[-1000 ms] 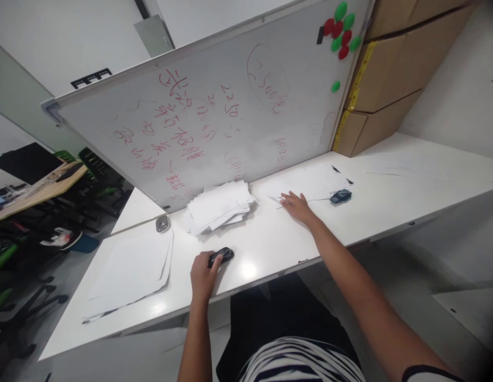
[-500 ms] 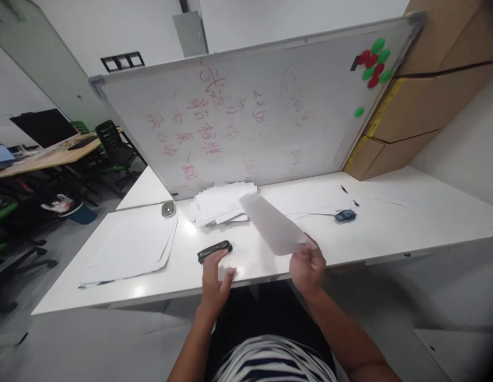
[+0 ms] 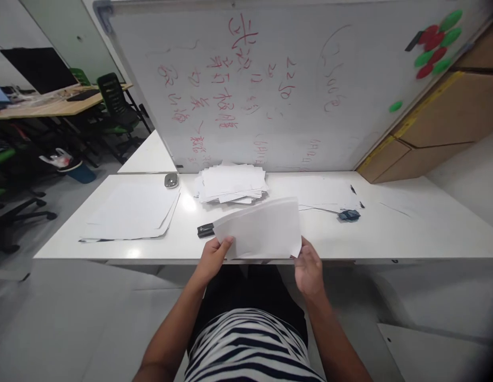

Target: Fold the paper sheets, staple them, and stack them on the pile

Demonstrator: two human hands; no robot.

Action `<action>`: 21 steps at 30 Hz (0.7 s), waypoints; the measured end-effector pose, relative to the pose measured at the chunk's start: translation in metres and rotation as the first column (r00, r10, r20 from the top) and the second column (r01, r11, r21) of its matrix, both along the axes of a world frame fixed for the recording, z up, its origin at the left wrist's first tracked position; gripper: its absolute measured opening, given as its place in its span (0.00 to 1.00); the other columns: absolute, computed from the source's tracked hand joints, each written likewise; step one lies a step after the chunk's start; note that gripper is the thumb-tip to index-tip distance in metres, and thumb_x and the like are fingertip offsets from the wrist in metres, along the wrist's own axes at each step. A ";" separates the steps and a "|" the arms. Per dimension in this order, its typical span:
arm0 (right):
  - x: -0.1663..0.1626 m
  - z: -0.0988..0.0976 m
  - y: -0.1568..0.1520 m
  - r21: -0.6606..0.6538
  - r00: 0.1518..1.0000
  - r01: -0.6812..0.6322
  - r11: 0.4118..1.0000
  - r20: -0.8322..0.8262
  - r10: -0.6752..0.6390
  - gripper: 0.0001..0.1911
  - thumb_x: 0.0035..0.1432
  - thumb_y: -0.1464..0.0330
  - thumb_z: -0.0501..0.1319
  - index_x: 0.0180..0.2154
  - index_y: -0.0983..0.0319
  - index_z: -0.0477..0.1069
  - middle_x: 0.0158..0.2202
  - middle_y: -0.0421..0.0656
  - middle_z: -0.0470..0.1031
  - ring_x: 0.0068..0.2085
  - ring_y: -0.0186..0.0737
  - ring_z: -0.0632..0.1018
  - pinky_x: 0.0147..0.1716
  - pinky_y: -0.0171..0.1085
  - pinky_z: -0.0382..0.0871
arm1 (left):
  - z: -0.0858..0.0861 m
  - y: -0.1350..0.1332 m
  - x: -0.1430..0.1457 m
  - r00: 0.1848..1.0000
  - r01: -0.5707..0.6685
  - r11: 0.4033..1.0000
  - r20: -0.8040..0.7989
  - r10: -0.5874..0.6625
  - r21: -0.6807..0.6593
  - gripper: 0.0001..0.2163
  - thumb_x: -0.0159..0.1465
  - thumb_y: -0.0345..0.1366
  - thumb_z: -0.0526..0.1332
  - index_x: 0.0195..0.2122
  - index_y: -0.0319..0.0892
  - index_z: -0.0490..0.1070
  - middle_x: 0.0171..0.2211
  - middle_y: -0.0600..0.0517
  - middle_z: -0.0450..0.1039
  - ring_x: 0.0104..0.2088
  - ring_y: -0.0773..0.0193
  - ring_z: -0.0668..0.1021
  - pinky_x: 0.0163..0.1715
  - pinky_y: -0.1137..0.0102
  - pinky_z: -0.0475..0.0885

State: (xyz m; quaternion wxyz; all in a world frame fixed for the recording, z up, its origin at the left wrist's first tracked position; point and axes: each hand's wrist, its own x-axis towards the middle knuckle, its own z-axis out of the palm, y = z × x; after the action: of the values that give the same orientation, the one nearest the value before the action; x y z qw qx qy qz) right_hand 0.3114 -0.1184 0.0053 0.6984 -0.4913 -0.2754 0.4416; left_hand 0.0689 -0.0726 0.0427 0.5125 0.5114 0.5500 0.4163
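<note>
A white sheet of paper [image 3: 262, 228], perhaps folded or several layers thick, is held up over the front edge of the table. My left hand [image 3: 214, 257] pinches its lower left corner, thumb on the near face. At the lower right corner, my right hand [image 3: 309, 265] grips it with closed fingers. Behind the sheet's left side a black stapler [image 3: 205, 229] lies on the table, partly covered from view. Beyond the sheet rests an untidy pile of white papers [image 3: 232, 183].
On the white table [image 3: 393, 239] a stack of larger sheets [image 3: 127, 212] lies left, beside a small grey device [image 3: 171, 181]. A dark blue object [image 3: 348, 215] lies right. The whiteboard [image 3: 246, 106] stands at the back, cardboard boxes [image 3: 437, 116] at its right.
My left hand has left the stapler and taken hold of the paper. The sheet has swung level between both hands, and the view has tilted downward.
</note>
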 end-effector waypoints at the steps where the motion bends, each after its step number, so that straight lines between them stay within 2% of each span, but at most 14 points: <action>1: 0.009 0.005 0.004 0.007 0.999 0.002 1.000 0.036 -0.002 0.21 0.53 0.54 0.64 0.46 0.56 0.73 0.47 0.45 0.78 0.48 0.47 0.77 0.48 0.48 0.71 | 0.004 0.004 0.002 1.000 0.014 0.999 -0.015 -0.013 0.032 0.23 0.59 0.53 0.59 0.40 0.37 0.77 0.37 0.48 0.79 0.40 0.55 0.78 0.40 0.64 0.73; 5: 0.026 0.029 0.017 0.037 0.947 -0.003 0.999 0.322 -0.009 0.22 0.50 0.57 0.67 0.45 0.59 0.73 0.44 0.45 0.78 0.46 0.47 0.77 0.47 0.46 0.70 | 0.012 0.014 0.014 0.998 0.049 0.978 -0.042 -0.041 0.204 0.19 0.63 0.50 0.57 0.44 0.42 0.76 0.45 0.49 0.77 0.48 0.55 0.76 0.47 0.63 0.71; 8: 0.019 0.029 0.021 -0.017 0.881 0.048 0.999 0.472 -0.034 0.19 0.50 0.57 0.67 0.40 0.62 0.73 0.39 0.46 0.79 0.43 0.46 0.77 0.44 0.43 0.70 | 0.006 0.018 0.021 0.996 0.060 0.955 -0.086 -0.037 0.289 0.17 0.63 0.48 0.57 0.46 0.44 0.75 0.48 0.49 0.75 0.50 0.55 0.74 0.49 0.63 0.69; 10: 0.010 0.019 0.022 -0.055 0.874 0.081 0.995 0.484 -0.045 0.19 0.50 0.56 0.66 0.39 0.62 0.71 0.37 0.46 0.78 0.41 0.45 0.77 0.42 0.43 0.70 | -0.004 0.018 0.022 0.996 0.050 0.963 -0.087 -0.027 0.266 0.16 0.63 0.48 0.58 0.44 0.44 0.75 0.46 0.48 0.75 0.48 0.56 0.75 0.48 0.63 0.70; 14: -0.004 0.000 0.021 -0.096 0.889 0.040 0.995 0.458 0.009 0.20 0.52 0.56 0.64 0.42 0.62 0.69 0.40 0.46 0.77 0.41 0.43 0.77 0.43 0.43 0.69 | -0.016 0.014 0.016 0.998 0.041 0.976 -0.047 -0.032 0.212 0.15 0.61 0.48 0.60 0.44 0.44 0.74 0.44 0.49 0.76 0.46 0.57 0.76 0.47 0.64 0.70; 18: -0.012 -0.006 0.021 -0.105 0.879 0.005 0.994 0.474 0.045 0.21 0.53 0.56 0.63 0.44 0.62 0.70 0.43 0.47 0.77 0.44 0.45 0.76 0.45 0.43 0.68 | -0.020 0.014 0.011 1.000 0.030 0.985 -0.014 -0.028 0.169 0.17 0.59 0.48 0.62 0.45 0.44 0.74 0.44 0.49 0.76 0.46 0.56 0.77 0.46 0.63 0.71; 21: -0.013 -0.009 0.019 -0.151 0.867 -0.002 0.989 0.493 0.077 0.22 0.54 0.53 0.61 0.44 0.62 0.70 0.41 0.47 0.77 0.42 0.44 0.76 0.43 0.41 0.68 | -0.025 0.012 0.011 1.000 0.011 0.993 0.022 -0.014 0.115 0.18 0.60 0.49 0.61 0.45 0.43 0.74 0.44 0.48 0.77 0.45 0.55 0.77 0.45 0.62 0.71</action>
State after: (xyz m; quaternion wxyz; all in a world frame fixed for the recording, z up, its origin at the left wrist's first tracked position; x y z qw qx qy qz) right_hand 0.2982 -0.0990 -0.0036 0.5571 -0.6322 -0.4228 0.3335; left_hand 0.0801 -0.0608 0.0176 0.4911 0.5385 0.5163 0.4498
